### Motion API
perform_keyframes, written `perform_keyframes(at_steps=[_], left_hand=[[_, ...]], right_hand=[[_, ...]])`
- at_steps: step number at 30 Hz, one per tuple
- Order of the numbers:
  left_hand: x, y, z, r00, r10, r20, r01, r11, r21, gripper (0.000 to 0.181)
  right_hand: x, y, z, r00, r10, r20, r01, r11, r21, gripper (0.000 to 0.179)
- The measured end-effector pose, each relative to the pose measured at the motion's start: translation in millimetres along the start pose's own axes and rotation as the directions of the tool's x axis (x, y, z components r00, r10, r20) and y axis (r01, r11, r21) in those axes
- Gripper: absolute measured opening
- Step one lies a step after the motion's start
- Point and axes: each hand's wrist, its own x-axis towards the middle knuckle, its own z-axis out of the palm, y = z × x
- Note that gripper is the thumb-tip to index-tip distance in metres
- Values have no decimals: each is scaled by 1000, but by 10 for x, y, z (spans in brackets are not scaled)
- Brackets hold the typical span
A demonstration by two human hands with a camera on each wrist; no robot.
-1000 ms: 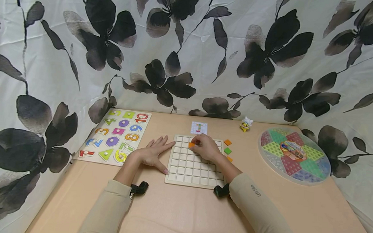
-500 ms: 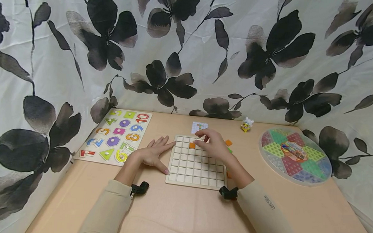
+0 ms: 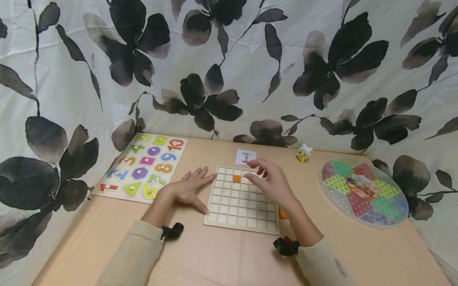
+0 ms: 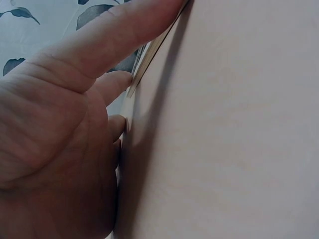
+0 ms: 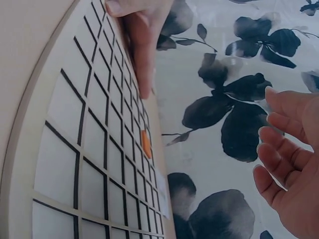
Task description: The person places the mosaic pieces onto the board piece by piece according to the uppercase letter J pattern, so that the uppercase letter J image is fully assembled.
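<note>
A pale wooden grid board point(image 3: 227, 200) lies flat on the table, one orange square tile point(image 3: 236, 179) set in a cell near its top left. My left hand point(image 3: 185, 190) is spread at the board's left side, index fingertip and thumb against the edge; the left wrist view shows that hand point(image 4: 55, 134) from the palm side. Over the board's upper right hovers my right hand point(image 3: 271, 182), fingers loosely bent and holding nothing. Its loose fingers point(image 5: 279, 159) are apart from the board in the right wrist view. Another orange tile point(image 3: 283, 214) peeks out beside the board's right edge.
Behind the board lies a small gridded card point(image 3: 246, 157) with a coloured pattern. A number-and-shape puzzle board point(image 3: 146, 161) is at left, a round patterned game board point(image 3: 362, 193) at right. A small toy figure point(image 3: 303, 153) stands at the back, before a floral curtain point(image 3: 271, 76).
My right hand has let go of the orange tile, leaving it in its cell, and has lifted and moved right. My left hand has stayed at the board's edge.
</note>
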Motion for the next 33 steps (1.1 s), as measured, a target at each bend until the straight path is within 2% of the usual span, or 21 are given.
perform_keyframes(at_steps=[8,16,23,33], left_hand=[[-12,-12,6,1000,-3,-2,3,1000,-5,127],[-5,-14,-8,1000,-2,0,2,1000,-13,127],[-5,-6,-9,1000,-6,1,6,1000,-14,127],[12,4,-11,1000,-2,0,2,1000,-5,127]], right_hand=[[-57,-12,-147,999,-13,-33,13,1000,12,32],[-88,133,-326,999,-20,-34,20,1000,-3,34],[-111,274,-427,999,28,-39,-27,1000,5,34],[-132,561,-510,990,137,-30,-137,991,-5,38]])
